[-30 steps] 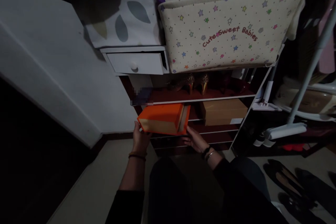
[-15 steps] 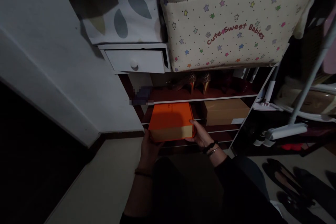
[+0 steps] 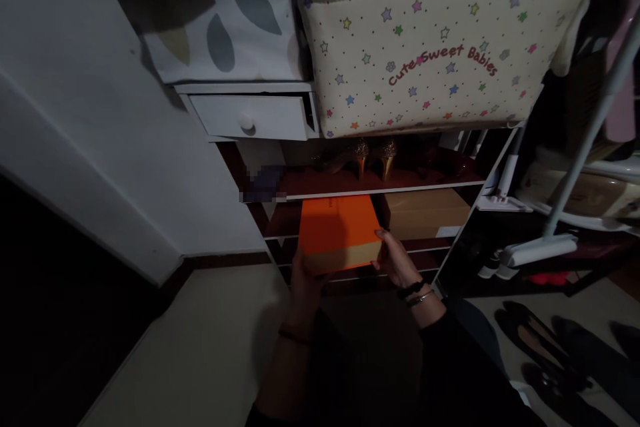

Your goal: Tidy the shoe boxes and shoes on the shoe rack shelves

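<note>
Between my hands is an orange box with a pale front side, its far end reaching into a lower level of the shoe rack. My left hand grips its near left corner, the fingers partly hidden beneath it and in shadow. On the near right corner, my right hand is closed with the thumb on top and fingers underneath. To the right of the orange box, a brown cardboard box lies on the same level.
Gold high heels stand on the shelf above. A white drawer and a star-patterned fabric basket are over it. At right are a light mop and black shoes on the floor. A white wall borders the left.
The orange box and both hands have shifted to the right along the rack, and the box is turned slightly. The camera view has moved a little. Both hands keep their hold.
</note>
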Demonstrator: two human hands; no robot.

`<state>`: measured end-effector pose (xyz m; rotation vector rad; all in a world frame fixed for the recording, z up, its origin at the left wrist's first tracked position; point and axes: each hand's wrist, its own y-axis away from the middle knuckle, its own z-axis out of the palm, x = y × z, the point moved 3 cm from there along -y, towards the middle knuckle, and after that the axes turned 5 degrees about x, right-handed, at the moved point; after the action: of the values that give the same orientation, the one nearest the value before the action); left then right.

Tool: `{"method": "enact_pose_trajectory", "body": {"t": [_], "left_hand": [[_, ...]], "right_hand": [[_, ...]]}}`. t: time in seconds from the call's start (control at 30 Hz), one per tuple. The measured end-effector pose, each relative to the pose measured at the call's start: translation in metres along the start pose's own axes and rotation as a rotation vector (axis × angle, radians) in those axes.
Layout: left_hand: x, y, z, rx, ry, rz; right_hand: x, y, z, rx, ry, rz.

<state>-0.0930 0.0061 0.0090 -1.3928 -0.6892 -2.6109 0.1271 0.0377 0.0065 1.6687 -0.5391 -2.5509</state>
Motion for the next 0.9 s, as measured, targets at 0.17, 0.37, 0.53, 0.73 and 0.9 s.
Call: {"method": "enact_pose_trajectory", "body": {"t": [0.17,0.37,0.53,0.73,0.9], "left_hand": [[-0.003,-0.014,0.02,-0.007,-0.018,0.02],[-0.001,-0.029,0.04,0.04,-0.055,-0.023],[-0.005,-0.033,0.047,0.046,-0.034,-0.011],[-0.008,-0.043,0.049,0.006,-0.024,0.016],[-0.005,-0.058,0.049,-0.02,-0.039,0.025]], "right_hand": [[-0.001,-0.007,0.004,0.05,-0.116,-0.161],[0.017,-0.012,0.005,0.144,-0.282,-0.305],[0.03,-0.017,-0.006,0.188,-0.431,-0.269],[0.031,-0.014,-0.016,0.098,-0.312,-0.251],[0.028,-0.015,-0.043,0.021,0.008,-0.321]]}}
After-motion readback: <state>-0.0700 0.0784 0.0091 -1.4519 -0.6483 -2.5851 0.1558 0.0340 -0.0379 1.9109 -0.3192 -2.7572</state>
